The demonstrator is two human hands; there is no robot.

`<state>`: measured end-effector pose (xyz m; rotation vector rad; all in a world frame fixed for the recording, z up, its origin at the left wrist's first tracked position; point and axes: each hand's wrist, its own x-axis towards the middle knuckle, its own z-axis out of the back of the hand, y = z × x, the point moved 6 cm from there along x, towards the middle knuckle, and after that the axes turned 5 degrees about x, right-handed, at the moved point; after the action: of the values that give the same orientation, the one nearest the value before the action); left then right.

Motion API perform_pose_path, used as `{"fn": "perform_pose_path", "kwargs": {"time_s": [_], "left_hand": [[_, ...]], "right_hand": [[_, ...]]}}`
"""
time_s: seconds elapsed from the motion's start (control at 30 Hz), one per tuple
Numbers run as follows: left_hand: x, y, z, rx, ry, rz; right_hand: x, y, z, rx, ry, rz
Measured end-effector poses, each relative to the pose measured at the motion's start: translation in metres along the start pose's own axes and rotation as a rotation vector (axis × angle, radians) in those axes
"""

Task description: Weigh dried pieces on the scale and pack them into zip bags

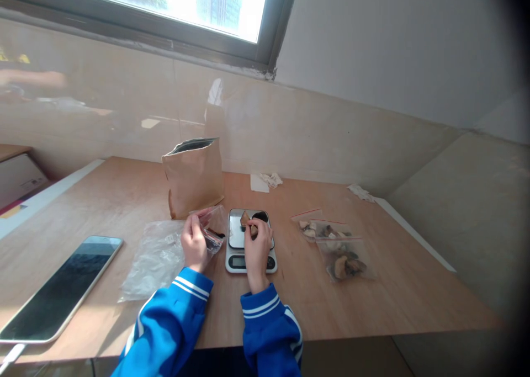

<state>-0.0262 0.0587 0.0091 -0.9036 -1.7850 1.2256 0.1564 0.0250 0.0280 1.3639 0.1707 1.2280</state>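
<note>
My left hand (194, 245) is closed on a clear plastic bag (214, 221) with a red strip, holding it just left of the scale. Something dark shows inside that bag, too small to name. Over the metal pan of the white digital kitchen scale (236, 240), my right hand (257, 249) pinches a small brown piece (253, 231), partly hidden by the fingers. Beside it on the pan are another brown piece (245, 218) and a dark, nearly black one (260, 216). The right hand hides part of the scale's display and buttons.
Behind my left hand stands an open brown paper bag (194, 175). Empty clear bags (155, 258) lie to the left, near a phone (62, 288) with a cable. Filled zip bags (345, 258) rest on the right; paper scraps (260, 183) lie by the wall.
</note>
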Motion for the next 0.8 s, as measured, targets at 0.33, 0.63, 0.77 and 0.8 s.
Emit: {"fn": "perform_pose_path", "kwargs": {"time_s": [0.33, 0.63, 0.77, 0.8], "left_hand": [[-0.003, -0.003, -0.002, -0.003, 0.013, 0.019], [-0.003, -0.011, 0.002, 0.009, -0.034, 0.008], [-0.002, -0.008, 0.002, 0.020, -0.051, 0.006], [-0.002, -0.008, 0.002, 0.018, -0.052, 0.004]], "right_hand": [[0.000, 0.044, 0.011, 0.190, -0.160, 0.005], [-0.023, 0.076, -0.030, 0.309, 0.403, 0.145], [-0.013, 0.049, -0.019, 0.197, 0.226, 0.128], [-0.010, 0.040, -0.018, 0.142, 0.187, 0.112]]}}
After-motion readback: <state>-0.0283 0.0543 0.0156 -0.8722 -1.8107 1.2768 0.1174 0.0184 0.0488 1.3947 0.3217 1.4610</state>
